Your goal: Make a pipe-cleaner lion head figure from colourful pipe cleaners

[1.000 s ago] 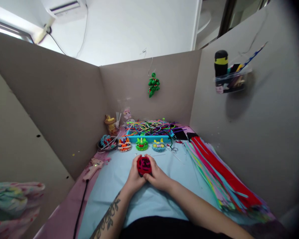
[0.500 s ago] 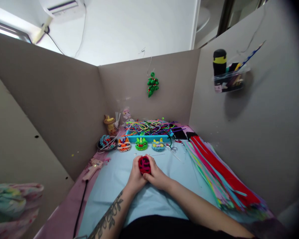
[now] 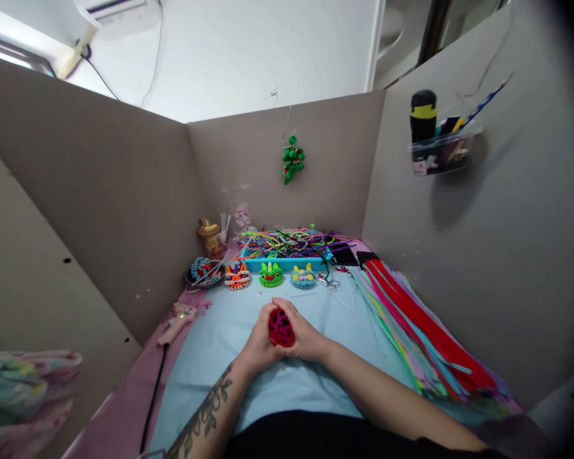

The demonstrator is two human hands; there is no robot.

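Left of the hands, I have a pink glue gun (image 3: 178, 325) lying on the table. The left hand (image 3: 258, 338) comes in from the near left on a tattooed forearm, its fingers curled around one side of a red openwork ball (image 3: 281, 328) — held between the palms, over the near middle of the blue cloth (image 3: 210, 357). From the near right, the right hand (image 3: 306, 335) cups the other side, fingertips meeting at the far edge, thumbs near. Farther right, I see fuzzy stems (image 3: 430, 325) — bundled lengthwise.
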